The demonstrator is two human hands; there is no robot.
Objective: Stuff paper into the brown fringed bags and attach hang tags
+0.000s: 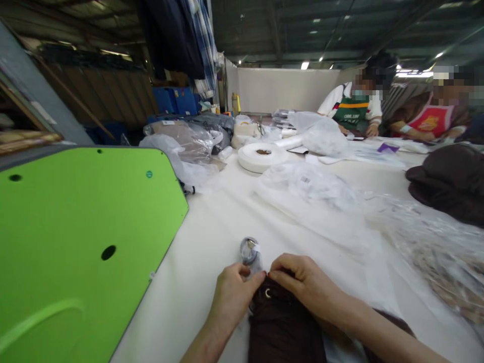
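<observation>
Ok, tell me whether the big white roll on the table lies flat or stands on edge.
Flat: the white roll has its broad round face turned upward.

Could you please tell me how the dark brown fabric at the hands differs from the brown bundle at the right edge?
The dark brown fabric lies fairly flat, while the brown bundle is heaped and rounded. The fabric shows a metal eyelet; none is visible on the bundle. The left hand and right hand are at the fabric's upper edge, whereas no hand touches the bundle. Both are dark brown and cut off by the picture's edge.
</observation>
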